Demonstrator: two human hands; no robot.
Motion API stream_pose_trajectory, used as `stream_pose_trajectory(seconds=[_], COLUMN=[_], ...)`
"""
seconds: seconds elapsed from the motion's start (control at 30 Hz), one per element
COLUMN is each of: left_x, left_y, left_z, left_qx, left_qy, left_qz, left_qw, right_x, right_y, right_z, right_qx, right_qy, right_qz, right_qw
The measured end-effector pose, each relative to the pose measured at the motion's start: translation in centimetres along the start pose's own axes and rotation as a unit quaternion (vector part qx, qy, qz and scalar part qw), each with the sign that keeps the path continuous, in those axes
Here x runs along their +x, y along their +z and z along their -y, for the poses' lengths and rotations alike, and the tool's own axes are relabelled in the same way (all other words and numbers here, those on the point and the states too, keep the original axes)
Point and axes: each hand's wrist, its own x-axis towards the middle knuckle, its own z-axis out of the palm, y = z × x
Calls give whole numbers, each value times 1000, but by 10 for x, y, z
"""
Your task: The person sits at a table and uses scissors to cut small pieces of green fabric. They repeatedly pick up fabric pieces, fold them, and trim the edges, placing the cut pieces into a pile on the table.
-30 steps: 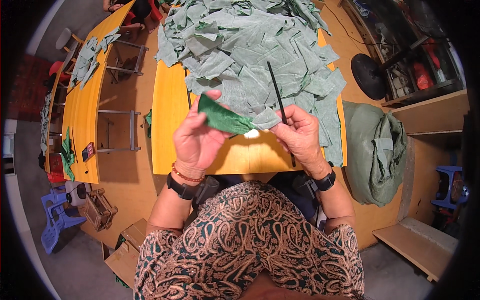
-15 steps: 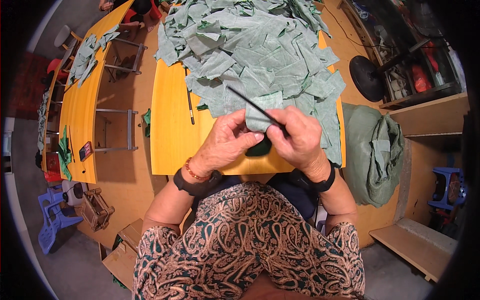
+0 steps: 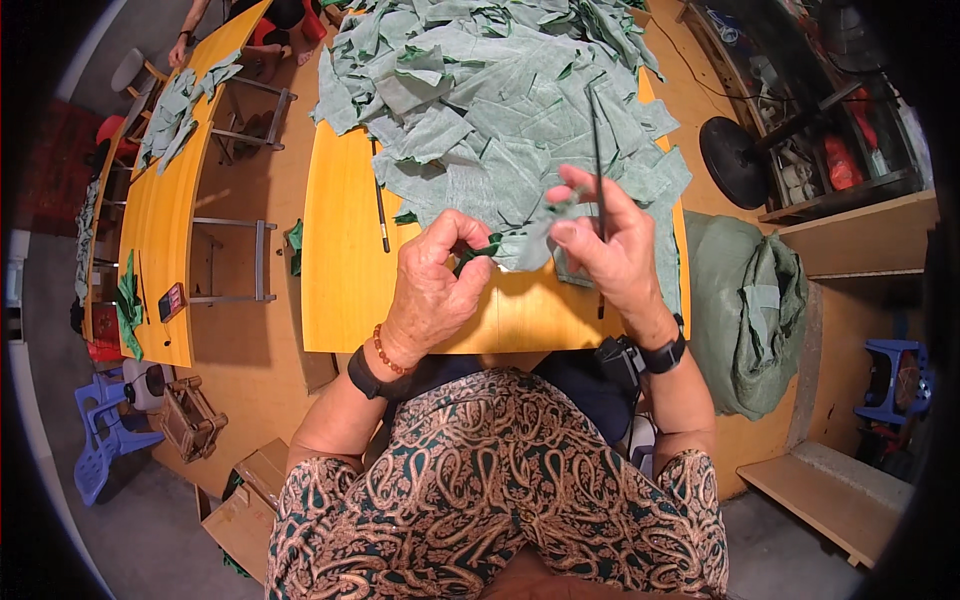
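My left hand point(image 3: 440, 282) pinches a small cloth piece point(image 3: 523, 250) by its dark green end, thumb against fingertips. The pale grey-green part of that piece stretches across to my right hand point(image 3: 628, 255), blurred near its fingers. A thin black rod point(image 3: 597, 140) runs nearly upright through my right hand, its tip over the cloth and its lower end below the palm. Whether the right fingertips also grip the cloth is hard to tell. Just beyond both hands lies a big heap of grey-green cloth pieces point(image 3: 510, 110) with darker green edges.
A second dark rod point(image 3: 381, 205) lies on the yellow table point(image 3: 340, 270), left of the heap. A stuffed green sack point(image 3: 735, 310) stands on the floor at right. Another yellow table point(image 3: 165, 230) holds more cloth at left, where a person's hand point(image 3: 178, 50) rests at the far end.
The rod has swung from slanting across the cloth to nearly upright. My right hand has opened up and shifted right. Dark green now shows on the piece in my left fingers.
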Motion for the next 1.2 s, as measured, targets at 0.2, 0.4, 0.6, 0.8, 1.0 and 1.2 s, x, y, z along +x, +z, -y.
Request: stream_pose_trajectory(seconds=[0.2, 0.4, 0.6, 0.8, 1.0, 1.2], left_x=[-7, -10, -15, -10, -7, -8], left_y=[-2, -1, -10, -10, -15, -16], left_z=[12, 20, 34, 37, 40, 42], left_qx=[-34, -135, -187, -193, -246, -285], left_qy=[-43, -76, -97, -68, -124, -153], left_qz=[-23, -70, -94, -79, -67, -65], left_qw=[998, 985, 973, 976, 959, 944], right_x=[-17, -44, -62, -57, -63, -56], right_y=[8, 32, 19, 9, 24, 29], right_z=[11, -7, 10, 0, -7, -10], right_qx=[77, -117, -57, -55, -100, -67], right_qy=[11, -219, -119, 65, 178, 188], right_qz=[78, 207, 190, 225, 236, 232], right_qw=[994, 946, 973, 971, 950, 952])
